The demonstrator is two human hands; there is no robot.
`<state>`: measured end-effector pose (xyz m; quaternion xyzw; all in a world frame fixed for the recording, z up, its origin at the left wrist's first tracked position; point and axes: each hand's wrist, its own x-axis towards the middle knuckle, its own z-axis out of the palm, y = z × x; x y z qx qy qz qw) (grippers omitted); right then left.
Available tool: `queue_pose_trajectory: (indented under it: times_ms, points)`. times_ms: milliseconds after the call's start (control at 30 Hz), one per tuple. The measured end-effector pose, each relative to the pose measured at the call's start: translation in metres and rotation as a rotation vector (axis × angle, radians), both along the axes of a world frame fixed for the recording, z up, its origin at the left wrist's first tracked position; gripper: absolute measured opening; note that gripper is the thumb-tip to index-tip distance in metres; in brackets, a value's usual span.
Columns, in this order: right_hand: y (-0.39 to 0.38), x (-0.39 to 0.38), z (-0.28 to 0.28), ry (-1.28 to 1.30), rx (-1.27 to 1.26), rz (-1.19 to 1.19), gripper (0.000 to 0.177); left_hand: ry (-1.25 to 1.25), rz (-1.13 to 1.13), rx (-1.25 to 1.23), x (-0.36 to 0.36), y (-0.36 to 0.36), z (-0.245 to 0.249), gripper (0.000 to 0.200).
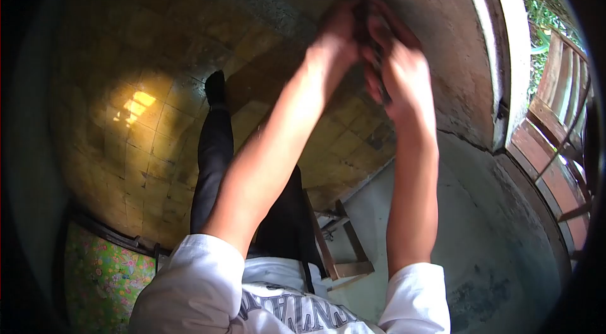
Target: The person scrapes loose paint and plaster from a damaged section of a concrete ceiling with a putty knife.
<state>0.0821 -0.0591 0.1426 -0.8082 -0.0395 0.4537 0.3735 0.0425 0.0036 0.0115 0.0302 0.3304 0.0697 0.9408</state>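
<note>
Both my arms reach out ahead toward the stained wall [435,25]. My left hand [341,23] is closed at the top of the view, its fingers around a dark, narrow object [362,15] blurred by motion. Right beside it, my right hand [399,59] curls round the same dark shape, part of which shows between palm and fingers. The two hands nearly meet there. What the dark object is, I cannot tell.
Worn yellow floor tiles [151,126] lie below, with my dark-clad leg [214,138] stretched over them. A wooden stool frame [350,252] stands by my lap. Flowered fabric [104,271] is at lower left. Beyond the window ledge on the right is a wooden bench [555,126].
</note>
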Motion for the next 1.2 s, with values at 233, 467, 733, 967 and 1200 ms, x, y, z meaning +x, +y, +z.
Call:
queue_pose_trajectory:
  times_ms: [233, 467, 733, 967, 1200]
  points:
    - [-0.001, -0.021, 0.008, -0.122, 0.01, 0.07, 0.04, -0.076, -0.06, -0.067, -0.005, -0.005, 0.009, 0.047]
    - [0.001, -0.023, 0.012, -0.145, 0.008, 0.048, 0.039, -0.107, -0.008, -0.119, 0.0, -0.01, 0.015, 0.046]
    - [0.001, -0.02, 0.016, -0.208, -0.041, 0.083, 0.038, -0.054, 0.027, -0.206, 0.003, -0.007, 0.025, 0.051]
    - [0.004, -0.026, 0.014, -0.198, -0.02, 0.041, 0.036, -0.13, -0.024, -0.125, 0.0, -0.006, 0.011, 0.043]
    - [0.006, -0.027, 0.015, -0.208, -0.05, 0.107, 0.039, -0.125, -0.001, -0.177, -0.001, -0.006, 0.012, 0.039]
